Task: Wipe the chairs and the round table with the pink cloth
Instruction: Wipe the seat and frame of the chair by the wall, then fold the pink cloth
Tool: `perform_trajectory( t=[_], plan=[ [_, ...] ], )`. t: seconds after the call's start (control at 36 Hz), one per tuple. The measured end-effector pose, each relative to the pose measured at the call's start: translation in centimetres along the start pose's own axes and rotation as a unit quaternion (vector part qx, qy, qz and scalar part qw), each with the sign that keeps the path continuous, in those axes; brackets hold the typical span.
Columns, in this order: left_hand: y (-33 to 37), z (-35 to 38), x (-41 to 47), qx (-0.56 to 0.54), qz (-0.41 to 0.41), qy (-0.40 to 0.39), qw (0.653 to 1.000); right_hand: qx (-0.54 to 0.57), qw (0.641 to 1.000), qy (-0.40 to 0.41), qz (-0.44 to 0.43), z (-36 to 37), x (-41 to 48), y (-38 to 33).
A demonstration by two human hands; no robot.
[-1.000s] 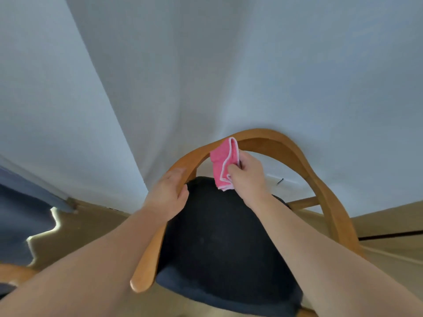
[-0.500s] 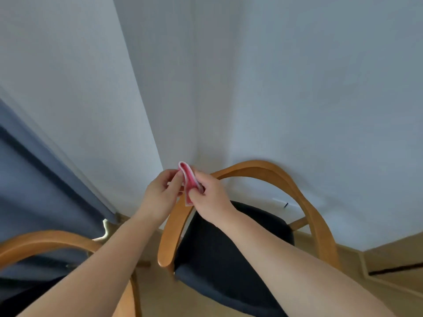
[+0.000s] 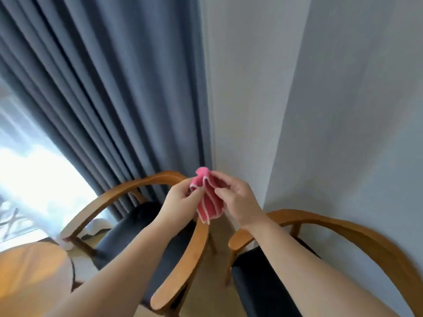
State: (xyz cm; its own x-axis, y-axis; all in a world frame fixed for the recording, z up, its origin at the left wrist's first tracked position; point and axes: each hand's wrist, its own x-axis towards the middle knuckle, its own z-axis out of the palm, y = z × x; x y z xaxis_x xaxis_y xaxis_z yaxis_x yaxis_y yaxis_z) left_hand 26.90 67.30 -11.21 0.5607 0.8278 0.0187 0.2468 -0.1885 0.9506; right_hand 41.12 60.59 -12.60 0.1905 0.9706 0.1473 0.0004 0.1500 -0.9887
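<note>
Corner of grey curtain (image 3: 103,99) and white wall (image 3: 343,110): pink cloth (image 3: 209,202) held in mid-air by both hands

Risk: the cloth hangs above the gap between the left chair (image 3: 187,259) and the right chair (image 3: 357,232), touching neither. If either pinch loosens, it would likely fall to the floor. Left hand (image 3: 180,197): fingers curled, thumb and forefinger pinching the left folds. Right hand (image 3: 240,202): fingers partly curled, tips pinching the right edge. The round table (image 3: 29,271) sits at lower left, well apart
</note>
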Motion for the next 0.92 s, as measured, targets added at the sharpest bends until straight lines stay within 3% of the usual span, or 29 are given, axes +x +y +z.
perform_trajectory(
  t=[0.17,0.33,0.44,0.69,0.81,0.92],
  plan=[
    [-0.8,-10.1,-7.4,0.019,0.004,0.135,0.991,-0.055,0.99,-0.125,-0.04,10.8,2.0,-1.4],
    [-2.9,-20.6,-18.6,0.024,-0.031,0.283,0.958,-0.029,0.952,-0.302,-0.032,25.6,1.2,-2.7],
    [-5.0,-28.1,-28.2,0.056,-0.071,0.364,0.927,-0.062,0.931,-0.354,-0.07,37.0,-1.4,-3.3],
    [-9.5,-40.5,-49.4,0.034,-0.219,0.443,0.869,-0.114,0.876,-0.452,-0.125,60.7,-7.1,-4.9],
    [-9.8,-43.2,-56.9,0.046,-0.232,0.487,0.841,-0.136,0.831,-0.522,-0.137,70.0,-9.6,-5.3],
    [-10.3,-45.1,-61.3,0.054,-0.183,0.543,0.818,-0.162,0.787,-0.58,-0.133,77.5,-11.7,-5.2]
  ],
)
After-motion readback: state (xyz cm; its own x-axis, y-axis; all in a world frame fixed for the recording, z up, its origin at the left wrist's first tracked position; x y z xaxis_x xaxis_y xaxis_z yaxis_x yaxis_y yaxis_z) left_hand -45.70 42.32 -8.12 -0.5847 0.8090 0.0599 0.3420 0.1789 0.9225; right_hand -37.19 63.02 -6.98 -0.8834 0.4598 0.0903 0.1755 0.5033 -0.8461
